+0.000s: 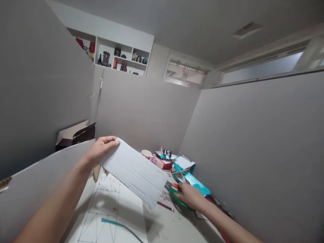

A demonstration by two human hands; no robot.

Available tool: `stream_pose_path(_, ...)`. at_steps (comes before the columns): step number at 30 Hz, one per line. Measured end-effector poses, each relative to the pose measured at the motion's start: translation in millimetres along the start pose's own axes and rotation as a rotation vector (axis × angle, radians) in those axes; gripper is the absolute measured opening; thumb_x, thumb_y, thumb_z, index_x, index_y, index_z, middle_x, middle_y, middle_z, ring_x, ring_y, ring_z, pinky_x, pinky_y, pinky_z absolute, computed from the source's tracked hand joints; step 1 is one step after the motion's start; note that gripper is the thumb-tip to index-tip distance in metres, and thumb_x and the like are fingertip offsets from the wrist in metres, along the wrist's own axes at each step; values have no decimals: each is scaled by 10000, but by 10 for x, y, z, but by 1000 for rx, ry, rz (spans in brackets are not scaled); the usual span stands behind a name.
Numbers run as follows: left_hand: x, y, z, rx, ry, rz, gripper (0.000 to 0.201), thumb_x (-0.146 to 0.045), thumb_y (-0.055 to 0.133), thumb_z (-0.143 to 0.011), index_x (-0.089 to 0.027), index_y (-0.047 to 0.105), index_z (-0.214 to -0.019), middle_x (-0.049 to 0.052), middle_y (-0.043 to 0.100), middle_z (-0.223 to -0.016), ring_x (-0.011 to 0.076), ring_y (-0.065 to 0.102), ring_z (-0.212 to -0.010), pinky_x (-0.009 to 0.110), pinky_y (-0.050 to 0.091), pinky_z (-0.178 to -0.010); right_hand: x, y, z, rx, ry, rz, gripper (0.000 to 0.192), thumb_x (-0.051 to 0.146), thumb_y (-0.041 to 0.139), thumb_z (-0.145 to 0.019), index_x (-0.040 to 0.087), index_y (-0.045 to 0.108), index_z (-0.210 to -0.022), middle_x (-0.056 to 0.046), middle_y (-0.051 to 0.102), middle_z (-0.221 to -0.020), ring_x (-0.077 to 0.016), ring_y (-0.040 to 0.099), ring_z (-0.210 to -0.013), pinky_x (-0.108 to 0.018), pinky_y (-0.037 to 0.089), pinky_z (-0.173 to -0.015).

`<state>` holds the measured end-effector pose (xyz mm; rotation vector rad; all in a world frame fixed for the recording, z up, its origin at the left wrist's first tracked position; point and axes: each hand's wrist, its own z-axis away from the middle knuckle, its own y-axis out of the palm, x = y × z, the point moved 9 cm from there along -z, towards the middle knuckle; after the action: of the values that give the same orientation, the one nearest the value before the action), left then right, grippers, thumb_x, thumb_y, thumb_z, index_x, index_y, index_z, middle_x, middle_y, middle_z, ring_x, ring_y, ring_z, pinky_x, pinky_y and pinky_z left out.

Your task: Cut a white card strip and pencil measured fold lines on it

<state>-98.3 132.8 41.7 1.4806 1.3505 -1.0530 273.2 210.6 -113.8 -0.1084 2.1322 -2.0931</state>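
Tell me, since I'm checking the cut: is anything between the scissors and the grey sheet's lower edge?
Nothing visible. The right hand has the green-handled scissors right at the lower end of the grey sheet, which the left hand holds up by its top corner.

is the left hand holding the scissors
No, the left hand grips a grey sheet; the scissors are under the right hand.

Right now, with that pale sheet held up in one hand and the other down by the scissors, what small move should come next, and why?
Probably close the right hand around the green-handled scissors and lift them: it rests on them on the table, while the left hand holds the grey sheet up by one corner, its marked lines facing the person.
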Motion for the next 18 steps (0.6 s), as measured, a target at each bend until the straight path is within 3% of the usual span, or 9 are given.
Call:
stream_pose_path(4, -36, 27, 29, 23, 6, 6, 312, -448, 774, -696, -169, 649, -755, -20, 623, -647, 109, 561, -533, 199, 408, -494, 8, 168, -31, 17, -26, -47, 289, 391, 528, -866, 145, 678, -888, -184, 731, -969, -335, 683, -906, -342, 414, -682)
stream_pose_path(7, -65, 57, 62, 50, 0, 13, 301, -438, 771, -715, -171, 646, -775, -16, 630, -671, 109, 568, -543, 199, 414, -501, 13, 174, -11, -7, -37, -106, 252, 381, 570, -820, 148, 664, -838, -180, 724, -921, -342, 674, -877, -351, 405, -677)
stream_pose_path(13, -115, 219, 177, 184, -33, 45, 282, -409, 772, -732, -174, 644, -820, -13, 643, -687, 105, 587, -547, 198, 446, -515, -16, -121, 117, -119, -50, -378, 272, 431, 595, -785, 181, 536, -694, -72, 603, -697, -254, 581, -719, -341, 405, -659)
stream_pose_path(18, -54, 604, 360, 428, -138, 78, 266, -416, 730, -793, -178, 631, -862, -3, 663, -704, 113, 618, -558, 199, 473, -508, 230, -387, 397, -112, -202, -885, 445, 662, 490, -840, 220, 451, -811, 54, 407, -631, -141, 443, -539, -278, 444, -523)
